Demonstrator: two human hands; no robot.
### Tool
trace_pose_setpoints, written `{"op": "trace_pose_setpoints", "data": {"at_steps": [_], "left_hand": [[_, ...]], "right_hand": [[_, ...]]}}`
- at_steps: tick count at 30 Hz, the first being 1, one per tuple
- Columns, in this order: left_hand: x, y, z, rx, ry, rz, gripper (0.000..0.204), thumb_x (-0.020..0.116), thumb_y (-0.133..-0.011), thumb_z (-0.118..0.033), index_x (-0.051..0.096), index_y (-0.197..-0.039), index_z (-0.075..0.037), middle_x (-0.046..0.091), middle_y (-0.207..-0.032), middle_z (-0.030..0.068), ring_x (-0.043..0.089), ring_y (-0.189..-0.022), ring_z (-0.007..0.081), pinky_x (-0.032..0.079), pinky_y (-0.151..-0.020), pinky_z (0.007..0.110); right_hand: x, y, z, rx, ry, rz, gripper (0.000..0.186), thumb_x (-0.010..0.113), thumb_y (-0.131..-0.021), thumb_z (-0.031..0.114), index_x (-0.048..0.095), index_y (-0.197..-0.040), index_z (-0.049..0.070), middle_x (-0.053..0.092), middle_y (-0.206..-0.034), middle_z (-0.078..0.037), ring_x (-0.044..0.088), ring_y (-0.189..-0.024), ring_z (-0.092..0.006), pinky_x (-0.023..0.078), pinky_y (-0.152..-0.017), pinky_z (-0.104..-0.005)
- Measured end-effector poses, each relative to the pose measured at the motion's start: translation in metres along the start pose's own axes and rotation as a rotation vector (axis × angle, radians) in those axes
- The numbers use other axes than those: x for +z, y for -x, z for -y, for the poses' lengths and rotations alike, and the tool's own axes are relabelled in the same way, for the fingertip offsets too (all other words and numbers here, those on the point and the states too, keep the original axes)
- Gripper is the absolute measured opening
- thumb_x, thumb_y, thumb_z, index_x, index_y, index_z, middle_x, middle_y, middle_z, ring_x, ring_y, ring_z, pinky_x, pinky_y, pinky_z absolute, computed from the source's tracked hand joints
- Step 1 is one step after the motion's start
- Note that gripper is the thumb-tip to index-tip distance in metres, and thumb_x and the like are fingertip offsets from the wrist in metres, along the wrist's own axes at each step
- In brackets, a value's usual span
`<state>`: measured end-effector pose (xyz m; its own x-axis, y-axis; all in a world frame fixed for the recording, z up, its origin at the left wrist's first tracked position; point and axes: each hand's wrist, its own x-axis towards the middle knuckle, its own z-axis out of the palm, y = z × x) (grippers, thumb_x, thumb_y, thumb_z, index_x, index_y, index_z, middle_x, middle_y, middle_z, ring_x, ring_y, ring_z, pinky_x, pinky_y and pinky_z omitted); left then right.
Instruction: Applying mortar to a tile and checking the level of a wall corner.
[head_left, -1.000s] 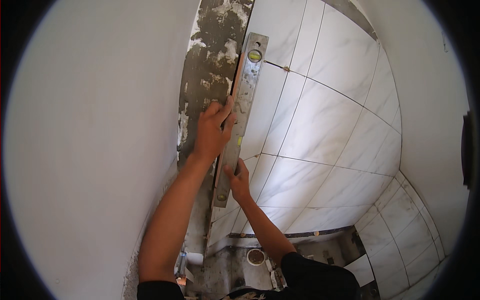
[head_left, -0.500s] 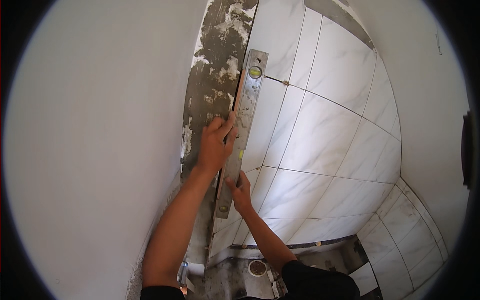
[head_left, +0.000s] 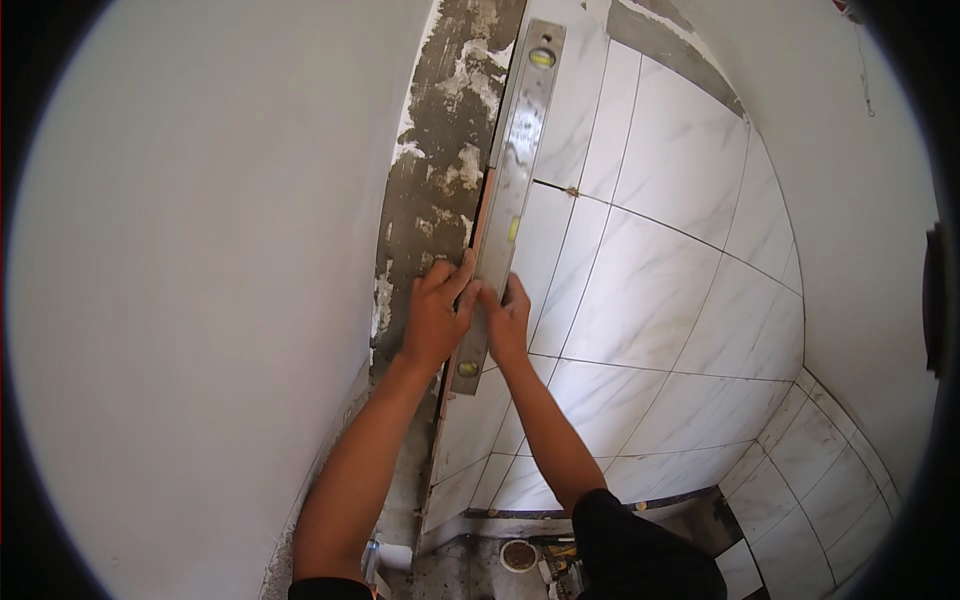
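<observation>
Now right hand point(head_left: 508, 322) raised beside left hand point(head_left: 436, 318), gripping level point(head_left: 510, 200)

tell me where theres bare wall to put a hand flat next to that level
Free: the white marble-look tiles right of the spirit level, and the rough mortar strip left of it, above the left hand. Crowded: mid-level, where the left hand and right hand grip it together.

spirit level point(head_left: 510, 200) top cut off, its lower middle hidden behind hands point(head_left: 470, 320)
</observation>
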<state>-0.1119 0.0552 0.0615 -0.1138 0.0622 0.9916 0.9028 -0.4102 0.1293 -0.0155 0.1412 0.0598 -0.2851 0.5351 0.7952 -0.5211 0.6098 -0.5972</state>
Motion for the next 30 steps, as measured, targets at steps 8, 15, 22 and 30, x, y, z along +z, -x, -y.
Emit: {"op": "trace_pose_setpoints", "data": {"at_steps": [8, 15, 22, 30], "left_hand": [[-0.003, 0.0, -0.001, -0.026, -0.029, 0.018, 0.048, 0.074, -0.09, -0.006, 0.065, -0.137, -0.009, 0.057, -0.088, 0.0094, 0.059, -0.081, 0.0262, 0.044, -0.076, 0.036], [-0.003, -0.002, -0.004, -0.022, -0.031, 0.037, 0.045, 0.071, -0.091, -0.01, 0.064, -0.136, -0.007, 0.056, -0.091, 0.01, 0.059, -0.084, 0.0277, 0.043, -0.077, 0.04], [-0.002, -0.001, -0.003, -0.031, -0.032, 0.032, 0.045, 0.071, -0.092, -0.011, 0.064, -0.137, -0.007, 0.056, -0.09, 0.0093, 0.059, -0.083, 0.0274, 0.042, -0.077, 0.04], [0.001, 0.001, -0.001, -0.026, -0.007, 0.019, 0.046, 0.071, -0.092, -0.011, 0.064, -0.137, -0.008, 0.056, -0.089, 0.0083, 0.058, -0.082, 0.0264, 0.042, -0.076, 0.04]], "right_hand": [[0.014, -0.102, 0.046, -0.132, -0.069, 0.007, 0.032, 0.07, -0.099, 0.027, 0.063, -0.111, -0.002, 0.067, -0.094, -0.005, 0.058, -0.085, -0.0101, 0.048, -0.077, -0.0274], [0.022, -0.16, 0.094, -0.138, -0.087, 0.019, 0.031, 0.068, -0.099, 0.021, 0.064, -0.118, -0.004, 0.071, -0.102, -0.008, 0.064, -0.086, -0.0139, 0.052, -0.078, -0.0306], [0.031, -0.184, 0.119, -0.122, -0.145, 0.02, 0.03, 0.068, -0.098, 0.017, 0.064, -0.116, -0.007, 0.071, -0.103, -0.011, 0.065, -0.088, -0.0159, 0.052, -0.079, -0.0301], [0.029, -0.203, 0.123, -0.122, -0.154, 0.03, 0.03, 0.068, -0.098, 0.017, 0.064, -0.116, -0.006, 0.071, -0.1, -0.011, 0.065, -0.086, -0.0163, 0.052, -0.078, -0.031]]}}
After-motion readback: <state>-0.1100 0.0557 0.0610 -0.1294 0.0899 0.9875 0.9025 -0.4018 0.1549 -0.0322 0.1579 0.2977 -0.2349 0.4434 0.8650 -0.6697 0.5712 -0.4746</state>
